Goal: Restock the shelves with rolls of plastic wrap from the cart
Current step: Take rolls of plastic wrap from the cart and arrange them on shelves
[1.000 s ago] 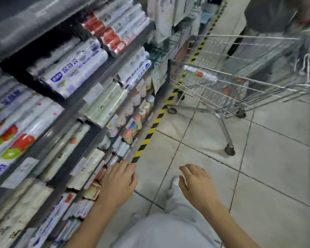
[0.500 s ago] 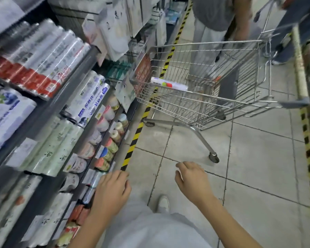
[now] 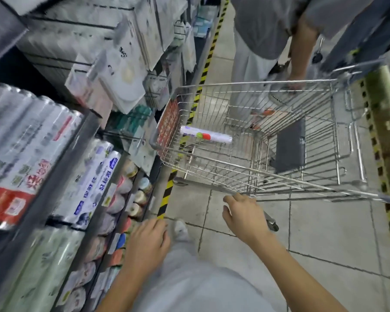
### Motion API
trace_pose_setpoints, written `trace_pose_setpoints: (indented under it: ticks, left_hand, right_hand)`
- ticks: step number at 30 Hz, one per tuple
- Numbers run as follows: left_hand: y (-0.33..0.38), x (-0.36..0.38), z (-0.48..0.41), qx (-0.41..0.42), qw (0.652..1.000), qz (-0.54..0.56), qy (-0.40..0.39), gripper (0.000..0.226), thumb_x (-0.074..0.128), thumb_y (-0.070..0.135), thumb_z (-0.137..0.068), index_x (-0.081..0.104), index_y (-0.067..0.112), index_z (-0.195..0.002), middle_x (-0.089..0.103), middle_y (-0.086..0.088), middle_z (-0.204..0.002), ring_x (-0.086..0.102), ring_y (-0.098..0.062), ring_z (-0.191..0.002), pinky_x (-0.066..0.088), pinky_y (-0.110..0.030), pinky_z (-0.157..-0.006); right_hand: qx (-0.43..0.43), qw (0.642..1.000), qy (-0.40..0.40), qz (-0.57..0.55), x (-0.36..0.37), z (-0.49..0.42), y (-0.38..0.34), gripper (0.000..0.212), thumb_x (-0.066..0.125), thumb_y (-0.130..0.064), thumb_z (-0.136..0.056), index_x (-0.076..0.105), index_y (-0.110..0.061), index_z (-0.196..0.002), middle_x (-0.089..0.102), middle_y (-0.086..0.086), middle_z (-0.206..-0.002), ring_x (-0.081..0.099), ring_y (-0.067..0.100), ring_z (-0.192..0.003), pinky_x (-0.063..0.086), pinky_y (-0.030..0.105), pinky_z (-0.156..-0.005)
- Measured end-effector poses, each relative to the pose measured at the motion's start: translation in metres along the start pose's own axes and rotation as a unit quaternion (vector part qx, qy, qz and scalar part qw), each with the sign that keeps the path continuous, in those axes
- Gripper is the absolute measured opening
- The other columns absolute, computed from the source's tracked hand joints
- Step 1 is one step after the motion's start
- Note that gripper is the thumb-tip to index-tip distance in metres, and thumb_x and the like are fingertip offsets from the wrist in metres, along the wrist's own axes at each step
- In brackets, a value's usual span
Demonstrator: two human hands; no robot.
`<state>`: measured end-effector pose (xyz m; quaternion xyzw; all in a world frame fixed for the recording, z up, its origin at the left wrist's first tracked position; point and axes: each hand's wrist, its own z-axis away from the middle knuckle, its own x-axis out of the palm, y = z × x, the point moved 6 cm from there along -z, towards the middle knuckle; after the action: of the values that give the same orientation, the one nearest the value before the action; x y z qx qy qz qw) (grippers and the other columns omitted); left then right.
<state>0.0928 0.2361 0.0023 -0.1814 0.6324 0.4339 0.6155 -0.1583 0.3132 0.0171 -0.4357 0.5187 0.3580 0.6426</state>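
Observation:
A wire shopping cart (image 3: 268,176) stands in the aisle ahead of me. One white roll of plastic wrap (image 3: 206,135) with a red and green label lies in its basket near the front left corner. My right hand (image 3: 243,216) hovers just below the cart's near rim, fingers relaxed and holding nothing. My left hand (image 3: 147,242) hangs lower, beside the shelf edge, also holding nothing. The shelves (image 3: 77,154) on the left carry rows of wrapped rolls (image 3: 25,154).
Another person (image 3: 263,41) stands right behind the cart, a hand at its far rim. Small jars (image 3: 126,199) fill the lower shelf. Hanging packets (image 3: 126,70) crowd the upper rack. Yellow-black tape (image 3: 167,194) marks the floor along the shelf base; tiled floor lies to the right.
My view has swung up and right from the shelves toward the cart. The cart now looks closer, and my right hand has risen toward its near rim.

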Motion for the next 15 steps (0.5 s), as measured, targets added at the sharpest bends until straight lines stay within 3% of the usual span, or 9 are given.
trace_pose_setpoints:
  ticks: [7, 11, 15]
  left_hand:
    - [0.001, -0.037, -0.159, 0.076, 0.997, -0.015, -0.014, 0.034, 0.037, 0.034, -0.09, 0.067, 0.02, -0.098, 0.062, 0.006, -0.093, 0.06, -0.018, -0.086, 0.05, -0.039, -0.076]
    - [0.009, -0.051, -0.238, 0.089, 0.996, -0.008, 0.008, 0.013, 0.065, 0.018, -0.089, 0.07, 0.016, -0.101, 0.065, 0.004, -0.094, 0.062, -0.019, -0.085, 0.052, -0.039, -0.076]
    - [0.021, -0.042, -0.302, 0.097, 0.995, -0.016, -0.023, 0.014, 0.066, 0.018, -0.092, 0.07, 0.017, -0.104, 0.063, 0.005, -0.095, 0.061, -0.014, -0.085, 0.051, -0.036, -0.082]
  right_hand:
    - [0.041, 0.999, 0.008, -0.02, -0.016, -0.062, 0.002, 0.014, 0.077, -0.021, -0.077, 0.068, -0.019, -0.087, 0.063, -0.003, -0.077, 0.064, 0.022, -0.067, 0.051, 0.033, -0.054]
    - [0.058, 0.998, 0.003, -0.029, -0.019, -0.096, 0.011, 0.008, 0.072, -0.024, -0.079, 0.067, -0.022, -0.085, 0.062, -0.005, -0.079, 0.062, 0.021, -0.069, 0.051, 0.033, -0.058]
    - [0.059, 0.997, 0.004, -0.049, -0.016, -0.141, 0.031, 0.011, 0.074, -0.02, -0.076, 0.065, -0.021, -0.082, 0.059, -0.005, -0.076, 0.059, 0.019, -0.065, 0.046, 0.031, -0.057]
